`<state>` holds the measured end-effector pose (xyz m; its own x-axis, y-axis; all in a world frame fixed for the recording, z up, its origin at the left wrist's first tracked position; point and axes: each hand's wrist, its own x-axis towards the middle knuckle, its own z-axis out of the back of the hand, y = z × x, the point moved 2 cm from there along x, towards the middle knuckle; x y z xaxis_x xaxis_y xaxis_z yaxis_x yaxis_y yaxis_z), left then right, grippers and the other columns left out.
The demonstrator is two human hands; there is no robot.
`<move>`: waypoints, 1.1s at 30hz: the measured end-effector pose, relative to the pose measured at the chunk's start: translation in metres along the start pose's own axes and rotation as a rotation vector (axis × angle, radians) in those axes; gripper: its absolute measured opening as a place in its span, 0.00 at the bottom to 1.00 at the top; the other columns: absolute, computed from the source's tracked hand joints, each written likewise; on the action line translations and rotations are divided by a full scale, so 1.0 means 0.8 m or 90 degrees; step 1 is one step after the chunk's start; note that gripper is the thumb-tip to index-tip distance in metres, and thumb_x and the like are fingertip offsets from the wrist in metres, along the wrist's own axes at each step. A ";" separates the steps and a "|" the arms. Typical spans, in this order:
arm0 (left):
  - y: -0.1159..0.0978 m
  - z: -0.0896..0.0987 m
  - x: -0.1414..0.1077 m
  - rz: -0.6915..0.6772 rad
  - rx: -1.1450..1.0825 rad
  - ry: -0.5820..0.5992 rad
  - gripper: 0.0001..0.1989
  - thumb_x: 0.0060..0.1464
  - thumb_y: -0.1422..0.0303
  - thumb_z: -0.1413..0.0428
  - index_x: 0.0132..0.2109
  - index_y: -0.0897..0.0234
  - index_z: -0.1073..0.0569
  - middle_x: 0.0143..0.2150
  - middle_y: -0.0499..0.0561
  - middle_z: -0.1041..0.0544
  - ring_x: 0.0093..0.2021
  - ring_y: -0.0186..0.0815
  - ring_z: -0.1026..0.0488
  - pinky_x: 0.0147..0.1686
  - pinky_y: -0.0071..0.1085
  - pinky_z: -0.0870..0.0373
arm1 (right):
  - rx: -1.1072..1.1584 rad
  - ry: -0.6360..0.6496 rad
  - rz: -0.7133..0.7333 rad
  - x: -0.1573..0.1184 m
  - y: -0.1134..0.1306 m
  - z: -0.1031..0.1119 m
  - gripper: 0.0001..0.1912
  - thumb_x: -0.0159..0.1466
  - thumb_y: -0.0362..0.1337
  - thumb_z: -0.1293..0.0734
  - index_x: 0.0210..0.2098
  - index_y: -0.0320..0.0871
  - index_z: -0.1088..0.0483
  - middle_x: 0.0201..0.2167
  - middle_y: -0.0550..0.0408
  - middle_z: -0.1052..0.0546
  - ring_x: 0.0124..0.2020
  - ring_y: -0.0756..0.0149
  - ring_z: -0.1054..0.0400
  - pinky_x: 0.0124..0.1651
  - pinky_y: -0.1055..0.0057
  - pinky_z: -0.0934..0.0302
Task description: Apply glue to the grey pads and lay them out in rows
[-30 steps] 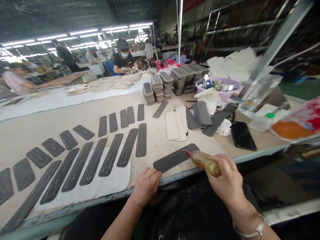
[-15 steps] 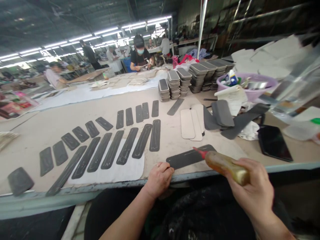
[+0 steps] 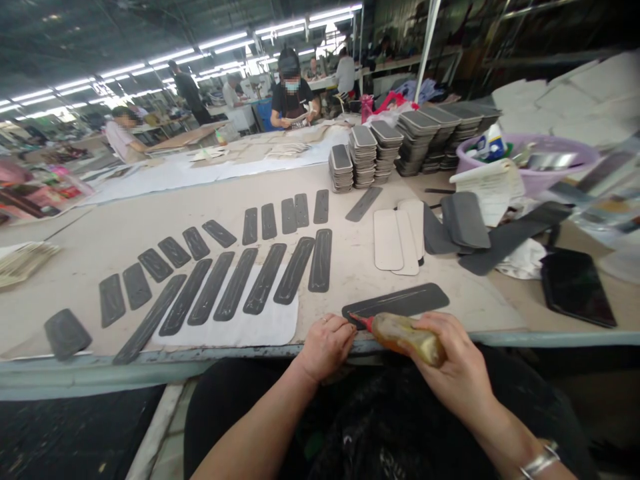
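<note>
In my right hand [image 3: 453,357] is a squeeze glue bottle [image 3: 407,337], yellowish and see-through, tilted with its red nozzle pointing left. The nozzle tip is over the near left end of a long dark grey strip [image 3: 400,301] with rounded ends. A thin shiny line of glue runs along the strip's far side. My left hand [image 3: 329,347] is closed at the strip's left end, fingers curled on its edge at the table's front. Left of it, several long dark strips [image 3: 235,283] with shiny glue outlines lie on white paper [image 3: 283,323].
Shorter dark pieces [image 3: 155,265] lie in a row behind. Stacks of pieces [image 3: 364,157] stand at the back, beside a purple basin [image 3: 585,157]. Pale pieces [image 3: 387,240], dark offcuts [image 3: 520,233] and a black phone [image 3: 577,287] lie right. A masked person [image 3: 293,100] works across the table.
My right hand has brought the glue bottle left and toward me, from the strip's right part to its left end. The glue line is longer. My left hand stays at the strip's end.
</note>
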<state>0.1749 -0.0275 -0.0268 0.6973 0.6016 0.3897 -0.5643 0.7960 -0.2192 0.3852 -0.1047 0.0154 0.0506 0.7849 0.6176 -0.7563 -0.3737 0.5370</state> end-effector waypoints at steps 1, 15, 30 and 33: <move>0.000 0.000 0.000 0.002 0.001 -0.001 0.08 0.61 0.71 0.50 0.38 0.64 0.26 0.35 0.51 0.25 0.37 0.37 0.31 0.39 0.36 0.31 | 0.003 0.002 -0.002 -0.001 0.001 0.001 0.12 0.59 0.35 0.32 0.43 0.43 0.35 0.39 0.48 0.32 0.42 0.60 0.35 0.44 0.63 0.35; -0.003 0.003 0.000 0.000 -0.009 -0.036 0.06 0.59 0.72 0.48 0.36 0.63 0.26 0.34 0.51 0.25 0.36 0.36 0.30 0.39 0.34 0.29 | -0.001 -0.005 -0.077 -0.015 -0.003 0.032 0.13 0.59 0.34 0.32 0.42 0.44 0.36 0.38 0.52 0.32 0.40 0.63 0.34 0.43 0.67 0.36; -0.001 0.001 0.002 -0.025 -0.015 -0.011 0.08 0.61 0.73 0.50 0.39 0.65 0.26 0.35 0.53 0.26 0.36 0.36 0.31 0.39 0.36 0.29 | -0.272 -0.193 -0.105 -0.042 -0.044 0.088 0.13 0.57 0.36 0.32 0.42 0.44 0.31 0.41 0.48 0.30 0.41 0.56 0.32 0.45 0.59 0.35; -0.001 0.002 0.004 -0.018 -0.015 -0.003 0.09 0.61 0.72 0.51 0.38 0.65 0.26 0.34 0.52 0.26 0.35 0.36 0.32 0.39 0.36 0.29 | -0.313 -0.202 -0.098 -0.042 -0.040 0.084 0.14 0.57 0.36 0.31 0.43 0.44 0.31 0.42 0.46 0.31 0.40 0.55 0.32 0.44 0.58 0.34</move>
<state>0.1768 -0.0265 -0.0244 0.7107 0.5784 0.4004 -0.5339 0.8141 -0.2284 0.4518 -0.1524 0.0158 0.3183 0.5975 0.7360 -0.9338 0.0636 0.3522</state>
